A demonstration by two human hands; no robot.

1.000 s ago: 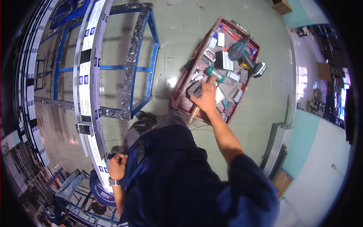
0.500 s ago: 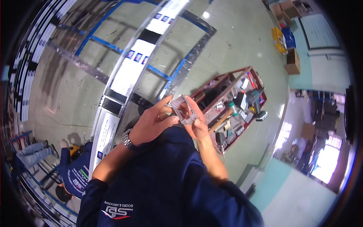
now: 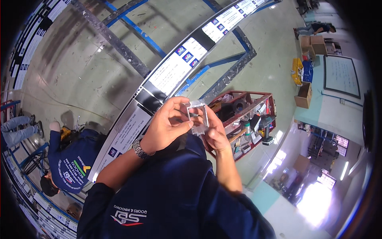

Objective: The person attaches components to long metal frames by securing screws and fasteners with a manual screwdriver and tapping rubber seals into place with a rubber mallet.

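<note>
Between my two hands is a small silvery metal bracket point(image 3: 199, 128), shaped like a squared frame with an open middle. My left hand point(image 3: 168, 124), with a metal watch at the wrist, grips its left side with thumb and fingers. My right hand point(image 3: 216, 133) holds the other side, its thumb near the lower corner and its fingers partly hidden behind the piece. Just beyond my hands runs a long profile point(image 3: 175, 65) covered in white and black protective film.
Blue metal racks point(image 3: 145, 36) support the profile. A red tool tray point(image 3: 254, 149) with a cordless drill point(image 3: 266, 131) and hand tools lies right. A co-worker point(image 3: 75, 159) in dark blue crouches left. Cardboard boxes point(image 3: 304, 95) and a yellow bin point(image 3: 296, 71) stand along the far right.
The bracket has turned so its squared opening shows more plainly, and both hands still hold it. My view has shifted, bringing the profile across at a lower slant.
</note>
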